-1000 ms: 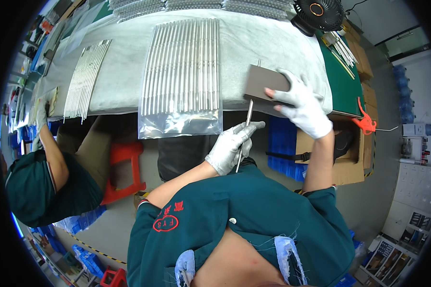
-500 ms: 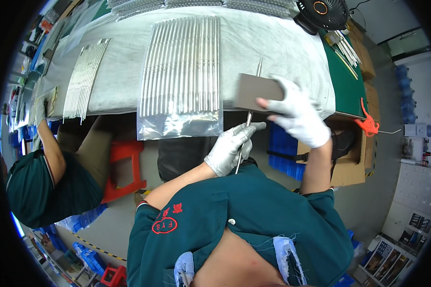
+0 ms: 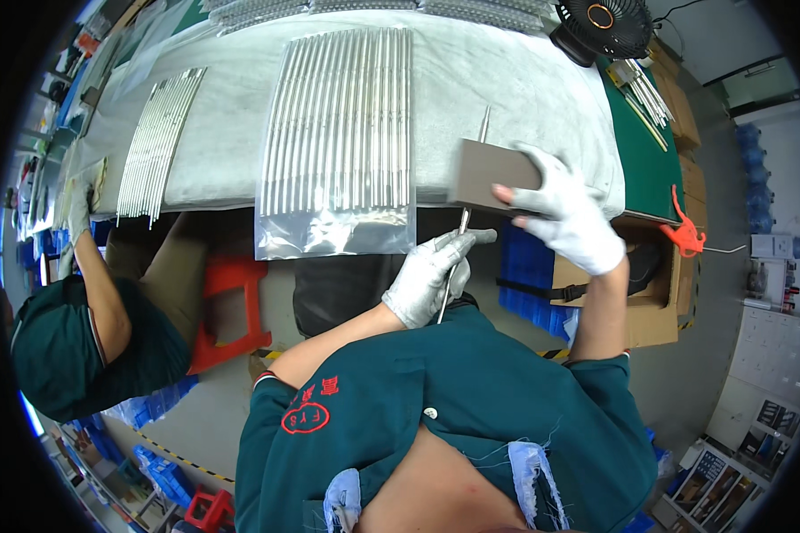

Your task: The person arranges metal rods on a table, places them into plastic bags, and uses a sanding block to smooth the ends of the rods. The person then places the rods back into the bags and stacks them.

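Observation:
In my gloved left hand (image 3: 430, 277), just off the table's front edge, a thin metal rod (image 3: 442, 308) is held with the fingers closed round it. The rod slants up and away, its far tip (image 3: 485, 120) reaching over the cloth. Closed on a grey-brown sanding block (image 3: 496, 174), my gloved right hand (image 3: 571, 209) keeps it lying across the rod. The block hides the rod's middle stretch. Left of my hands, a clear plastic bag (image 3: 333, 238) bears a row of similar metal rods (image 3: 338, 124) side by side.
A pale cloth (image 3: 453, 71) covers the table. Further left lies another row of rods (image 3: 158, 147), near a co-worker's gloved hand (image 3: 78, 209). A black fan (image 3: 600, 27) stands at the back right. An orange-red trigger tool (image 3: 684, 233) hangs at the right edge, above a cardboard box (image 3: 653, 324).
My right hand and the sanding block have shifted a little to the right. My left hand stays almost in place on the rod. The co-worker's arm has moved slightly.

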### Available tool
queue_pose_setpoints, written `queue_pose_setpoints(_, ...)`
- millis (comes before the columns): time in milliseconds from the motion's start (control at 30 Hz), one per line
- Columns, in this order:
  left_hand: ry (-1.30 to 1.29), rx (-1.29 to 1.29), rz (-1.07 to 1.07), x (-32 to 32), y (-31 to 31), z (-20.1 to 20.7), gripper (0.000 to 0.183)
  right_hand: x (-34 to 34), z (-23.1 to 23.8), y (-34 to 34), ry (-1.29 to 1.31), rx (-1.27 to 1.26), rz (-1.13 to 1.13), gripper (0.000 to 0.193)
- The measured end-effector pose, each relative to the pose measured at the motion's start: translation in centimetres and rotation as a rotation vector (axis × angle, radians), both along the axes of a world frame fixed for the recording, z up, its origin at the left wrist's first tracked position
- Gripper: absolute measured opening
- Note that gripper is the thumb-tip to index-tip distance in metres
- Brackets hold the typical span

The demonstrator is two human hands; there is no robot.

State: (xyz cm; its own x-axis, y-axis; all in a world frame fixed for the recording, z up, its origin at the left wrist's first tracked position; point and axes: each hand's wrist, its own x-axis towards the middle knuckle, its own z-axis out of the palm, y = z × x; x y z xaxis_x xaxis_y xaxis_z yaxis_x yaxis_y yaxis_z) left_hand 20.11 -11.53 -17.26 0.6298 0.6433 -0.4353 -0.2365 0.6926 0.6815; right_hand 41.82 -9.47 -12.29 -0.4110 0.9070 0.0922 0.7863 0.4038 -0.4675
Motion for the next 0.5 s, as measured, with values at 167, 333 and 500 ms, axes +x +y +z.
queue_pose_setpoints(167,-0.056,0.087,-0.005,-0.2,0.0,-0.5,0.054,2.9,0.7,-1.2,0.023,-0.037,-0.020,0.045)
queue_pose_setpoints(333,-0.143,0.037,0.014,-0.3,-0.1,-1.2,0.058,-3.3,-0.5,0.4,-0.025,0.085,0.053,0.046)
queue_pose_setpoints(500,-0.271,-0.035,0.089,-0.4,-0.6,-2.1,0.050,0.9,-0.1,0.4,-0.019,0.027,0.037,0.046)
